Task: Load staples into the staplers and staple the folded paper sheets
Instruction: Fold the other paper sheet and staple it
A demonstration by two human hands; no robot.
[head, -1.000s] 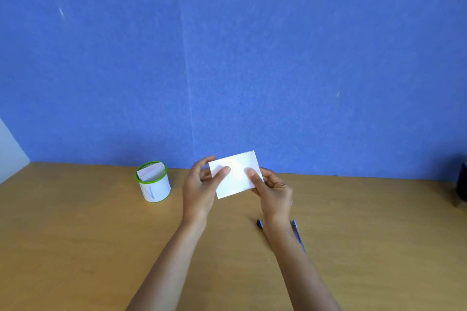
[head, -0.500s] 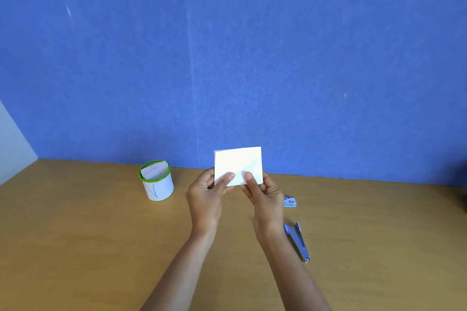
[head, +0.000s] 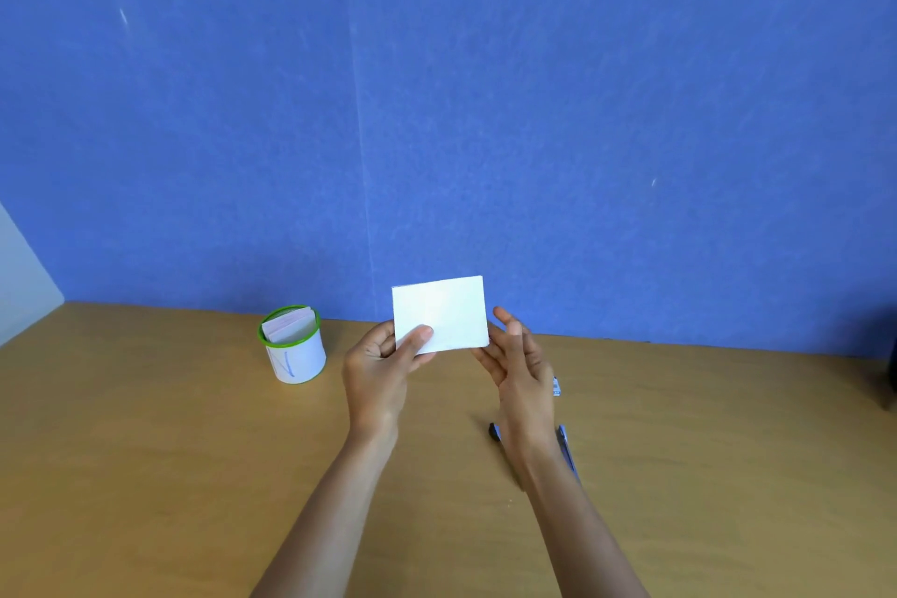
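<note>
A folded white paper sheet (head: 444, 313) is held upright above the wooden table (head: 170, 452). My left hand (head: 383, 369) pinches its lower left corner between thumb and fingers. My right hand (head: 519, 369) is beside the sheet's right edge with fingers straight and relaxed; I cannot tell whether it touches the paper. A blue stapler (head: 568, 449) lies on the table under my right wrist, mostly hidden, with a dark end (head: 494, 431) showing to the left of the wrist. A small staple box (head: 556, 387) peeks out behind my right hand.
A white cup with a green rim (head: 293, 345) stands at the left near the wall and holds several folded sheets. A blue wall runs along the table's far edge. A dark object (head: 892, 374) sits at the right frame edge.
The right hand has let go of the sheet's lower edge and opened beside it. The left hand now holds the sheet alone, nearly level.
</note>
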